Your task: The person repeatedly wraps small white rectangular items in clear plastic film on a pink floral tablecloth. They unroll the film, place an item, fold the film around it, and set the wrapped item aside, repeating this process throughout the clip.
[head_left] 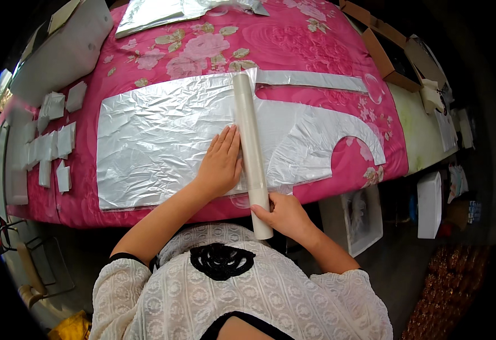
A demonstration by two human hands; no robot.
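Roll [250, 141] lies upright at frame centre across the silver foil sheet [157, 141]. Your right hand [284, 215] grips its lower end; your left hand [222, 161] rests flat, open, just beside it.

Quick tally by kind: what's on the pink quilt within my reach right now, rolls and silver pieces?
Pale roll, gripped at its near end by the right hand: 1
Large silver sheet, under the flat left hand: 1
Narrow silver strip: 1
Total: 3
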